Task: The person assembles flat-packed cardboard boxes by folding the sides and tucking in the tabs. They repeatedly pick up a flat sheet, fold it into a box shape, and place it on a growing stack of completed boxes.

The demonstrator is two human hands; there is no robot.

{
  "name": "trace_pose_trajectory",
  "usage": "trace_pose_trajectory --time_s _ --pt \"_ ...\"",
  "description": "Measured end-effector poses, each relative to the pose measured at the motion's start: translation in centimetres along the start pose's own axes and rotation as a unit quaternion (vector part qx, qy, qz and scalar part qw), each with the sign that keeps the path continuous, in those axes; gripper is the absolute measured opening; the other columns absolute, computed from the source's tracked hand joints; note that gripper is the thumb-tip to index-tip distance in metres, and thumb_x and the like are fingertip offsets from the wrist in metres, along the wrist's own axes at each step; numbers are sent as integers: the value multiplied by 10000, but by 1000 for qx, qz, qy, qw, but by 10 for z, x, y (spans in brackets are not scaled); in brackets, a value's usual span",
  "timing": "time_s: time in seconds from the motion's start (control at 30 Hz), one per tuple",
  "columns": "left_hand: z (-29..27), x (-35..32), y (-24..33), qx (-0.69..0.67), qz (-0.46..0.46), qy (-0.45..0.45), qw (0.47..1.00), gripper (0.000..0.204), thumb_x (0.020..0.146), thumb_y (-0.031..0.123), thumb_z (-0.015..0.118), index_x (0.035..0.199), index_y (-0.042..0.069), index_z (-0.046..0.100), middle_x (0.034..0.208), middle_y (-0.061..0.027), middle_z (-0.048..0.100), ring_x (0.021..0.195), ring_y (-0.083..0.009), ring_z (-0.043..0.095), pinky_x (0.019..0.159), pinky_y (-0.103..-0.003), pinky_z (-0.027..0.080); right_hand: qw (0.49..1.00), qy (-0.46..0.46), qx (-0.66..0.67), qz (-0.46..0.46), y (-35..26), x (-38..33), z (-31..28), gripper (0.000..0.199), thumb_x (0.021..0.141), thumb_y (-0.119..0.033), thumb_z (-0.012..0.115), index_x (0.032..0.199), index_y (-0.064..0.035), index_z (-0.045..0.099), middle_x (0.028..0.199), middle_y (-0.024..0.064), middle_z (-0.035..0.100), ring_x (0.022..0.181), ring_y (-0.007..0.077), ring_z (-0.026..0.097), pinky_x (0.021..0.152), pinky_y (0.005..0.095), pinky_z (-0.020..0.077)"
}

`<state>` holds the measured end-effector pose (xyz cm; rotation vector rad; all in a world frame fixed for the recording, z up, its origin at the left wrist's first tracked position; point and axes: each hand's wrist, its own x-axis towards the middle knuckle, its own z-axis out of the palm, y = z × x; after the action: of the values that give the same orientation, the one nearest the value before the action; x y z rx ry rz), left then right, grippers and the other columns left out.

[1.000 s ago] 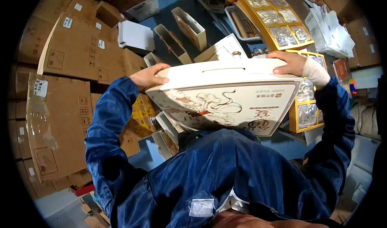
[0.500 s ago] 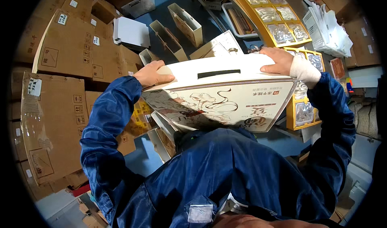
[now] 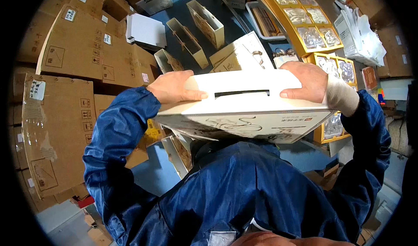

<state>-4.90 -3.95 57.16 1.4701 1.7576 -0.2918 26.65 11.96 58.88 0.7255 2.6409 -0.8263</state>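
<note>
Held upright in front of my body is a cream gift box (image 3: 209, 122) with brown line drawings on its near face and a dark handle slot in its top. My left hand (image 3: 176, 87) grips the left end of the top, thumb lying across it. At the right end, my right hand (image 3: 307, 82) clasps the top with its thumb pointing inward; a pale bandage or cuff wraps that wrist. The fingertips beyond the far top edge are partly hidden, as is the box's lower part. Just beyond it lies a flatter cream printed box (image 3: 248, 52).
Large brown cartons (image 3: 61, 128) are stacked along the left. Open cream box sleeves (image 3: 187, 43) stand ahead on the floor, near a white stack (image 3: 146, 30). Yellow trays (image 3: 300, 17) of clear packs line the right, beside a white basket (image 3: 355, 41) and a white bin (image 3: 265, 21).
The gift box has tilted, so its printed face looks narrower and its top shows more. Both hands have come slightly nearer to me, still on the box; the left thumb lies farther inward.
</note>
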Motion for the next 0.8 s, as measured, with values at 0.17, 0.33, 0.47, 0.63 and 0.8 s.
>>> trace_pose_trajectory --time_s 0.17,0.33,0.47,0.63,0.8 --pt "19 -6 1 45 7 90 995 930 694 772 500 1144 -42 526 1001 -223 601 952 -327 601 799 -377 485 998 -4 -4 -55 1 5 5 648 759 -486 582 1139 35 517 1017 220 576 932 341 558 820 385 432" --pt "28 -4 14 19 83 151 985 790 738 645 582 1132 -36 509 1004 -212 560 964 -322 546 853 -399 417 997 25 -8 -66 2 -1 9 613 758 -411 612 1151 48 508 1030 212 572 944 329 557 839 384 439" --pt "24 -4 48 -34 166 113 979 793 739 649 569 1091 -59 512 980 -221 557 952 -339 543 833 -421 419 993 31 -1 -118 -22 0 3 472 814 -308 574 1119 49 528 1019 219 580 930 325 571 813 378 448" --pt "21 10 67 0 141 45 989 841 725 637 605 1201 -38 447 1088 -233 527 1026 -350 536 853 -410 449 995 33 31 -93 -19 -6 11 427 826 -276 568 1112 38 523 985 204 583 927 320 571 812 375 440" --pt "30 9 72 17 151 67 986 838 758 609 579 1263 -29 377 1147 -238 484 1061 -362 507 886 -422 429 998 -5 -22 -61 -18 -1 13 407 831 -277 574 1112 14 521 999 188 587 956 320 564 833 380 427"
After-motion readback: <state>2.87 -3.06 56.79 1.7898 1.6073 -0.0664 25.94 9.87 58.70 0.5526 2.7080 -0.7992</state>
